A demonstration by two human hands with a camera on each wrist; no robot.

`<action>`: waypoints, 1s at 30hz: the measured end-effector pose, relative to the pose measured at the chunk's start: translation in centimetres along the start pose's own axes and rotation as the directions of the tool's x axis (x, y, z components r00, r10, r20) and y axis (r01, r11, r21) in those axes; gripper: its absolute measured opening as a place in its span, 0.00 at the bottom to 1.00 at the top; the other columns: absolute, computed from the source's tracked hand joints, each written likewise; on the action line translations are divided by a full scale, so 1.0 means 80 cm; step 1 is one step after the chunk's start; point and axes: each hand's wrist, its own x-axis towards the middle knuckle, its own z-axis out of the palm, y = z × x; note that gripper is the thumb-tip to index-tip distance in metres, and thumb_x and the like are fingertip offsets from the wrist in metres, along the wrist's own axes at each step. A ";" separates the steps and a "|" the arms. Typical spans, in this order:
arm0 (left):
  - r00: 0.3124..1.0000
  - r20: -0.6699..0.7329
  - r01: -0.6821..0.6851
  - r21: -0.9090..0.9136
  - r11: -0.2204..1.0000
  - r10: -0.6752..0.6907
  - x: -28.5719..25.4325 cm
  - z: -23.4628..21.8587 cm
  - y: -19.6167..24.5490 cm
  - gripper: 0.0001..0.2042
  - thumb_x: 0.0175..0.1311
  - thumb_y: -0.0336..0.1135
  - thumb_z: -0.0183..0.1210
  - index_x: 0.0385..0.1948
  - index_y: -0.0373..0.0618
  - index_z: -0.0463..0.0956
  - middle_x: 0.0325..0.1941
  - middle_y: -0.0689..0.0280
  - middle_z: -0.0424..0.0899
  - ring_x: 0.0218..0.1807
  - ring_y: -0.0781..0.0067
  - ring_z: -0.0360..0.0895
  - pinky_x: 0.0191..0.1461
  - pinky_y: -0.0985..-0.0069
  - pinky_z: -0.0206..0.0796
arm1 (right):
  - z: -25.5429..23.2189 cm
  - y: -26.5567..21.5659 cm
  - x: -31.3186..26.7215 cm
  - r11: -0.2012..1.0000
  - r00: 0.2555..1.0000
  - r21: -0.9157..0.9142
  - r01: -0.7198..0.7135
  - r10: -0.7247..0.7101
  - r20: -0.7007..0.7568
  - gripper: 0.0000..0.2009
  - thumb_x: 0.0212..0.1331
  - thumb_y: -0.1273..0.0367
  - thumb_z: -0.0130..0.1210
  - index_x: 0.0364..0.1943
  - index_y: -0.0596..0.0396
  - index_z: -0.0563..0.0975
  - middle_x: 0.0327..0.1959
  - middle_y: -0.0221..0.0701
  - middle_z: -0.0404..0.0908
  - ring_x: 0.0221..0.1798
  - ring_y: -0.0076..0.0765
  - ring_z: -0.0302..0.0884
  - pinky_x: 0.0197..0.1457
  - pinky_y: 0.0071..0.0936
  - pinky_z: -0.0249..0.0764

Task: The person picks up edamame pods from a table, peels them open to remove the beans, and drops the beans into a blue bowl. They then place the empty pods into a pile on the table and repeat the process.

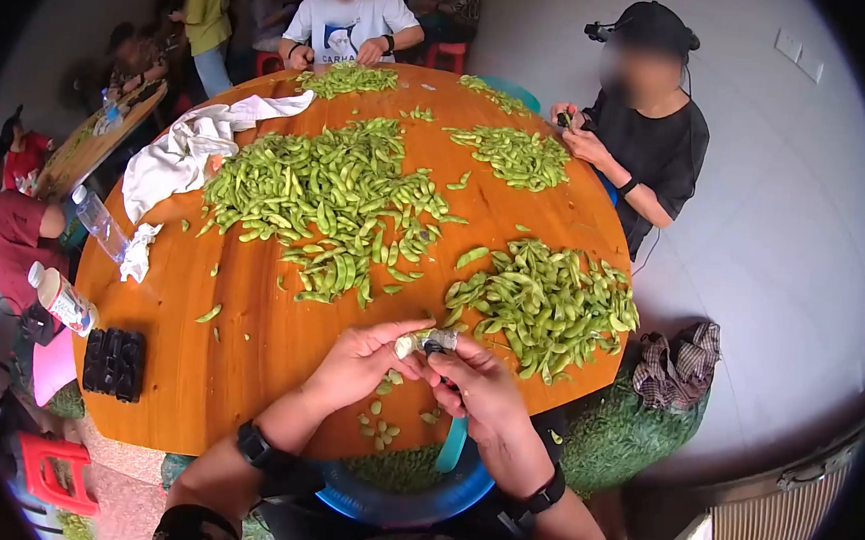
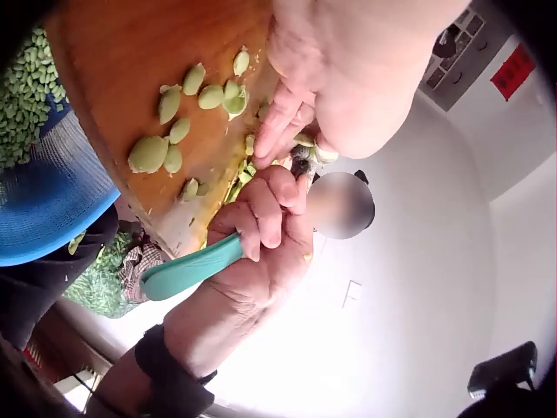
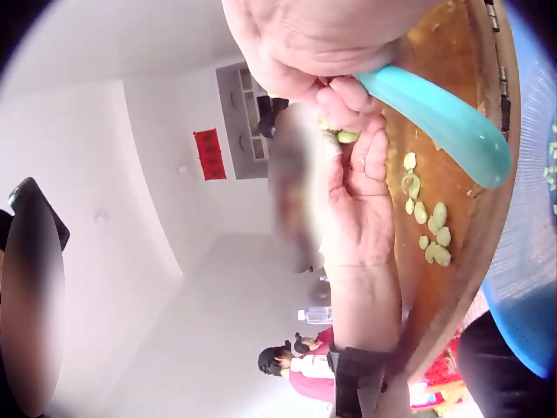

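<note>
My left hand point(image 1: 354, 363) pinches a green bean pod at its fingertips; a bit of green point(image 3: 348, 137) shows there in the right wrist view. Meeting it over the table's near edge, my right hand point(image 1: 484, 389) has its fingers curled round a tool whose teal handle point(image 1: 452, 444) sticks out below the palm. Something whitish covers fingertips where the hands meet; the tool's working end is mostly hidden. Several shelled beans point(image 1: 378, 429) lie on the wood below the hands. A heap of pods point(image 1: 550, 303) is just beyond my right hand.
The round wooden table point(image 1: 171, 352) also bears a larger pod heap point(image 1: 318, 182), a white cloth point(image 1: 175, 157), bottles point(image 1: 64, 299) and a black object point(image 1: 114, 363). A blue basin point(image 1: 405, 514) sits below the near edge. Two people work across the table.
</note>
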 end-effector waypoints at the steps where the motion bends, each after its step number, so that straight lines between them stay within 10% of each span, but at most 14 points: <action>1: 1.000 0.014 0.005 -0.061 0.998 -0.004 0.001 -0.001 0.003 0.17 0.74 0.31 0.44 0.60 0.39 0.69 0.43 0.58 0.83 0.39 0.69 0.83 0.45 0.74 0.76 | -0.001 0.000 0.001 1.000 1.000 -0.011 0.003 -0.003 0.001 0.05 0.63 0.73 0.52 0.39 0.54 0.78 0.22 0.22 0.73 0.14 0.13 0.59 0.15 0.14 0.51; 5: 0.992 0.027 0.123 -0.327 0.937 -0.121 0.002 -0.002 0.013 0.15 0.72 0.29 0.43 0.57 0.39 0.68 0.40 0.60 0.83 0.36 0.74 0.82 0.42 0.76 0.75 | 0.003 -0.016 -0.002 0.996 1.000 -0.091 -0.017 0.019 0.020 0.06 0.63 0.74 0.51 0.41 0.54 0.79 0.22 0.21 0.74 0.14 0.13 0.59 0.15 0.13 0.51; 12: 0.998 -0.038 -0.048 0.235 0.971 0.058 -0.002 0.011 0.004 0.08 0.71 0.29 0.46 0.47 0.39 0.64 0.32 0.62 0.79 0.30 0.74 0.81 0.31 0.77 0.74 | 0.010 0.006 -0.002 0.924 0.985 -0.356 0.139 -0.167 -0.050 0.07 0.64 0.74 0.51 0.42 0.54 0.79 0.22 0.19 0.72 0.19 0.12 0.62 0.20 0.13 0.58; 20: 0.968 -0.175 0.128 -0.265 0.956 -0.179 0.006 -0.007 0.002 0.07 0.68 0.27 0.41 0.43 0.43 0.65 0.36 0.59 0.80 0.25 0.73 0.78 0.27 0.78 0.71 | 0.007 0.003 0.005 0.979 0.988 -0.194 0.069 -0.094 -0.126 0.06 0.64 0.74 0.51 0.41 0.53 0.79 0.21 0.19 0.72 0.18 0.12 0.62 0.19 0.13 0.58; 30: 0.978 0.057 0.207 -0.300 0.931 -0.199 0.005 -0.003 0.004 0.09 0.73 0.35 0.46 0.47 0.41 0.66 0.38 0.63 0.78 0.31 0.75 0.76 0.33 0.79 0.69 | 0.013 0.011 0.003 0.793 0.913 -0.494 0.356 -0.409 0.002 0.06 0.64 0.74 0.51 0.39 0.55 0.79 0.22 0.21 0.74 0.19 0.12 0.64 0.21 0.12 0.59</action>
